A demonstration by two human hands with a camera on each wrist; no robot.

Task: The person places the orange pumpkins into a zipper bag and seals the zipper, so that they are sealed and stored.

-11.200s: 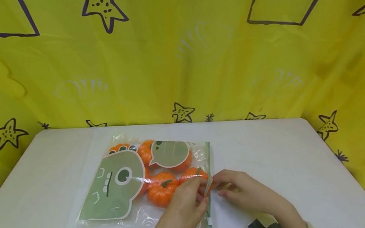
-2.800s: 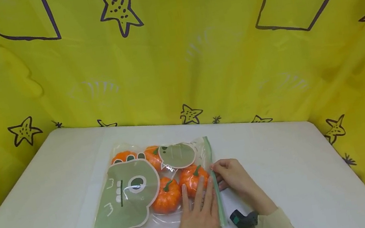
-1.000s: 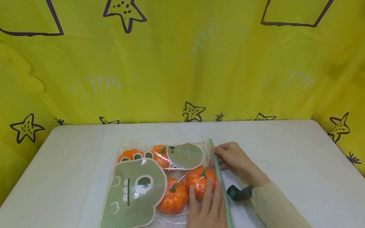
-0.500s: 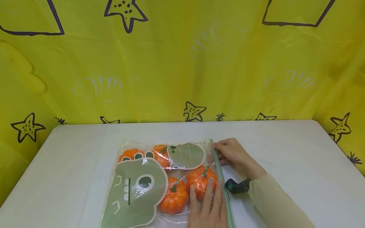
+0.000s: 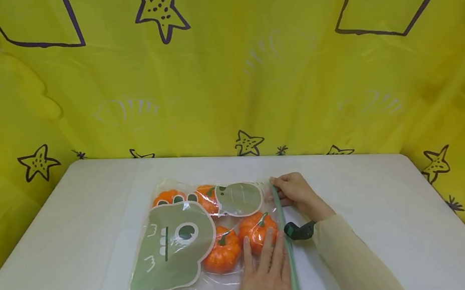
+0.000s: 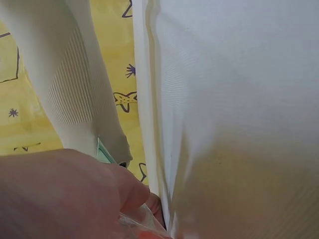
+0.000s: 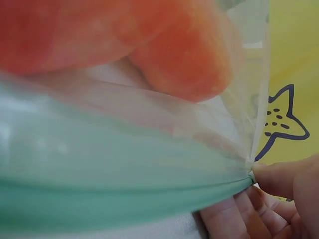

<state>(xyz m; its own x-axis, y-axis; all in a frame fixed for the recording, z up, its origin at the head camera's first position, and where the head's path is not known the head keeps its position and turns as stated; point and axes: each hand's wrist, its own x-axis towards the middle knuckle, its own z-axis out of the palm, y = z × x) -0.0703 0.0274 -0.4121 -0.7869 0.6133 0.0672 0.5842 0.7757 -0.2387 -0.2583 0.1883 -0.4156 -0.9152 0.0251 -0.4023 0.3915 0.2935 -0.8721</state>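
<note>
A clear zip bag [image 5: 177, 255] with a green cartoon monster print lies flat on the white table, its green zip edge [image 5: 287, 242] on the right side. Inside are several orange toy pumpkins [image 5: 221, 253] with green stems. My left hand [image 5: 261, 282] rests on the bag with straight, spread fingers, over the front right pumpkin [image 5: 257, 230] and beside the zip edge. At the far end of that edge, my right hand [image 5: 296, 193] pinches the corner. In the right wrist view the thumb [image 7: 279, 178] and curled fingers meet at the end of the green strip [image 7: 149, 204].
The white table [image 5: 374, 203] extends on both sides of the bag. Behind it hangs a yellow cloth [image 5: 213, 82] with star drawings. A dark wrist camera [image 5: 301, 230] sits below the right hand, close to the zip edge.
My right hand has slid along the zip edge from its middle to the far corner. My left hand, earlier gripping the edge, now lies flat on the bag.
</note>
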